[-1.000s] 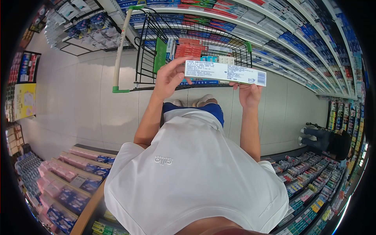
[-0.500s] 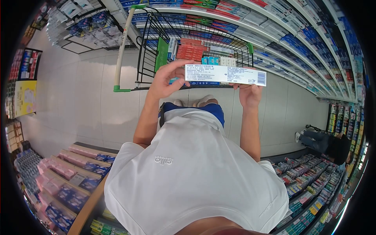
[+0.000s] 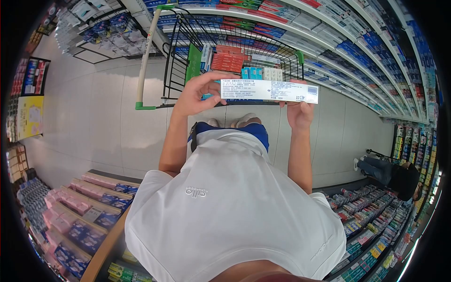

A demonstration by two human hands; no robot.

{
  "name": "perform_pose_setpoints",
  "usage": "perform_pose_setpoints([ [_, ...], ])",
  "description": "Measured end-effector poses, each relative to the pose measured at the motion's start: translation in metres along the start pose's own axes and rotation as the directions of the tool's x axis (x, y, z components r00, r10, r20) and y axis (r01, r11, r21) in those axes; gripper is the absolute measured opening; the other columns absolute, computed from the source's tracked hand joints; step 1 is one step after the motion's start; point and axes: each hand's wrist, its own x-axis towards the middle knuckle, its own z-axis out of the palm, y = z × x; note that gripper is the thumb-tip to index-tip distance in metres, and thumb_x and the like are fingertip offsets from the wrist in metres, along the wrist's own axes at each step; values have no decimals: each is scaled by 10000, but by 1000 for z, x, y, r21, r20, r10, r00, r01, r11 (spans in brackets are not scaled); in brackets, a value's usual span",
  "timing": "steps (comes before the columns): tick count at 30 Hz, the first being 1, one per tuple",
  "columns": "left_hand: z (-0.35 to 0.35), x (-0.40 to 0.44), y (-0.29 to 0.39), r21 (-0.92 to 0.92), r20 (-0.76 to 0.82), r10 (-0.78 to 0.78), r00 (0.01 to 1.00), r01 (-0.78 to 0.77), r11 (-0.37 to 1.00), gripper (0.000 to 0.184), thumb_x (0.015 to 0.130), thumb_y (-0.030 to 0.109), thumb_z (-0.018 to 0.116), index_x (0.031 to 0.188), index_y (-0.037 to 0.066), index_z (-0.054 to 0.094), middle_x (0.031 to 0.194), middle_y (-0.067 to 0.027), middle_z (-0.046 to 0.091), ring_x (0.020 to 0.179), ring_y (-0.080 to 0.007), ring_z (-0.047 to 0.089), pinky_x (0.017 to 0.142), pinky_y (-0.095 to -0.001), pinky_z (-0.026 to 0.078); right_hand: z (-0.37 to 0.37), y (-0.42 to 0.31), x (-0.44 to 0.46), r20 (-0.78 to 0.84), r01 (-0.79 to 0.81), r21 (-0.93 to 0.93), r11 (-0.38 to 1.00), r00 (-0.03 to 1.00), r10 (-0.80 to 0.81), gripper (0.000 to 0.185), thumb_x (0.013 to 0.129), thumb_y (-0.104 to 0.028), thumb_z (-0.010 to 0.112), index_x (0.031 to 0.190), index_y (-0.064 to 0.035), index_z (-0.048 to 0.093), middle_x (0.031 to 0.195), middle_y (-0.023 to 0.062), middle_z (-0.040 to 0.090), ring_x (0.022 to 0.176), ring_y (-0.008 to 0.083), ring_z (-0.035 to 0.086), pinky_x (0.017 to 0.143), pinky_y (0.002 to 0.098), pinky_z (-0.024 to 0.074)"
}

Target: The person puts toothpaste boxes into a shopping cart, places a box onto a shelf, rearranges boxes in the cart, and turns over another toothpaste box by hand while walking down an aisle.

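A long white box (image 3: 269,91) with small blue print and a barcode at its right end is held up between both hands. My left hand (image 3: 196,95) grips the box's left end, with fingers behind it and the thumb at its lower edge. At the right end, my right hand (image 3: 300,113) has its thumb and fingers closed on the box from below. Behind the box stands a shopping cart (image 3: 195,66) holding red boxes (image 3: 228,60), teal boxes (image 3: 252,73) and a pale box (image 3: 272,74). The box partly hides the cart's contents.
Shelves (image 3: 324,40) of boxed goods run behind the cart. Pink and blue packages (image 3: 75,207) fill a display at lower left, and more racks (image 3: 371,221) stand at lower right. Another person (image 3: 394,178) with a cart is at the far right.
The box has tipped so that its printed face shows flatter and its green edge is gone from view. My left hand has shifted slightly left and down. The other person has moved slightly.
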Motion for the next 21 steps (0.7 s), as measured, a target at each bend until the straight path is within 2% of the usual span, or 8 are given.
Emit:
perform_pose_setpoints([
  [4,-1,0,0,1,17,-9,1000,9,1000,479,809,87,618,1252,-38,484,1243,-255,526,1036,-311,618,728,-343,595,2,-2,-1,0,-1,2,1000,1000,1,698,713,-386,708,1209,46,475,1007,169,623,783,284,656,584,309,508],
  [7,-2,1,1,15,34,-1,999,1,1000,470,799,75,629,1238,-31,496,1248,-256,521,1030,-310,621,721,-345,597,5,-3,-2,-19,2,43,999,1000,-1,618,719,-308,708,1178,41,486,928,163,636,731,274,642,581,317,487],
  [9,-2,3,3,13,41,-29,999,29,1000,492,711,-71,603,1192,-9,522,1266,-178,547,943,-227,662,739,-295,572,1,-2,-4,-6,-16,-5,1000,1000,16,682,711,-365,702,1206,48,479,1011,166,618,796,277,650,598,320,506],
  [15,-5,3,9,60,72,-136,988,132,989,478,694,-53,628,1156,28,540,1250,-159,561,945,-216,664,703,-277,570,-6,4,-6,-18,-11,1,1000,1000,11,675,710,-348,696,1210,49,478,1024,161,610,826,260,641,601,322,504],
  [19,-7,2,9,93,77,-164,984,156,983,496,677,-40,632,1157,44,540,1258,-156,557,943,-216,665,688,-269,568,-5,5,-8,-18,-18,-3,1000,1000,18,672,709,-338,694,1213,49,476,1026,153,606,848,248,635,607,324,506],
  [21,-9,2,11,90,116,-190,975,180,980,487,670,-56,616,1143,7,521,1258,-217,515,1018,-260,629,732,-314,590,-4,5,-8,-9,-22,6,1000,1000,23,672,709,-331,695,1216,50,474,1037,148,602,867,241,630,611,323,506],
])
